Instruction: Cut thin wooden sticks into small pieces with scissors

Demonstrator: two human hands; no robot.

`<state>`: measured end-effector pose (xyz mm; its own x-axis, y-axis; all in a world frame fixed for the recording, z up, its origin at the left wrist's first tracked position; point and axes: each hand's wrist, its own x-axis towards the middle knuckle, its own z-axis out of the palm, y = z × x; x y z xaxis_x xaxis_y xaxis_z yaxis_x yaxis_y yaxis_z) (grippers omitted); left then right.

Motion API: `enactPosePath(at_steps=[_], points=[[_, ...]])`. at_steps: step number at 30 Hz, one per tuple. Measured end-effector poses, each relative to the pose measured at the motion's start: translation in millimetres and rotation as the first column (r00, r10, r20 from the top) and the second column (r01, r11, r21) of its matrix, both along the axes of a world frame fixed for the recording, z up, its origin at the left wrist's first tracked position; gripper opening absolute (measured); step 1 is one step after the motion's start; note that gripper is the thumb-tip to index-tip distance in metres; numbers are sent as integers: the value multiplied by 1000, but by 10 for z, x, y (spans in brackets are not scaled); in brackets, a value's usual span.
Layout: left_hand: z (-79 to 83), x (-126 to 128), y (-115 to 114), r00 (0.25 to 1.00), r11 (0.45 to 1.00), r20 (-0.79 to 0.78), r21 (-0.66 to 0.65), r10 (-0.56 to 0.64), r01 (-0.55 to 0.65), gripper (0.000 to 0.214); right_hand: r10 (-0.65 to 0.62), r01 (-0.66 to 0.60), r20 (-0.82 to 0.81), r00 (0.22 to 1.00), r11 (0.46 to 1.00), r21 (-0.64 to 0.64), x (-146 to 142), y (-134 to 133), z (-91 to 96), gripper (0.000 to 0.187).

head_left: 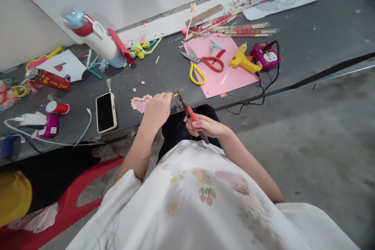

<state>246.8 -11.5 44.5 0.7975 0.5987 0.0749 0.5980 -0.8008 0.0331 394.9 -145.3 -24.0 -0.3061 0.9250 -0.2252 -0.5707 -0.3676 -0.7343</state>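
Head view:
1. Left hand [159, 107], left of the pink paper sheet [215, 84], is closed in a fingertip pinch on a short wooden stick [175, 95].
2. Right hand [205, 125], on the near side of that sheet, has its fingers curled around red-handled pliers [191, 115] (their jaws meet the stick's tip in view; whether they grip it, I cannot tell).
3. Left of the sheet lies a heart-shaped craft piece [141, 105], partly hidden by the left hand.
4. Open scissors [200, 60] overlap the sheet's left side; a yellow glue gun [243, 60] lies across its right.
5. Well left of the sheet, a smartphone [106, 112] lies face up.
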Motion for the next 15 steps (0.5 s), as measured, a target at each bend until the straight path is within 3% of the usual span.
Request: enactPosePath(at_steps=[5,7,8,11,15], points=[[-17,14,-143,978,999,201,-24,47,-42,33,-121,123,40,992,991,-54,-41,88,-26,21],[-43,-14,-286,953,976,260,-191,157,-108,37,-154,159,61,986,985,-71,-43,111,-57,20],[-69,-34,-367,941,937,249,-321,227,-141,40,-167,173,73,983,982,-74,-44,117,-73,21],[-212,-101,-588,933,694,141,-706,331,-140,47,-192,203,113,975,974,-98,-64,108,-97,24],[-520,-131,-759,906,408,135,-912,402,-45,67,-175,199,155,972,968,-153,-142,78,-72,25]])
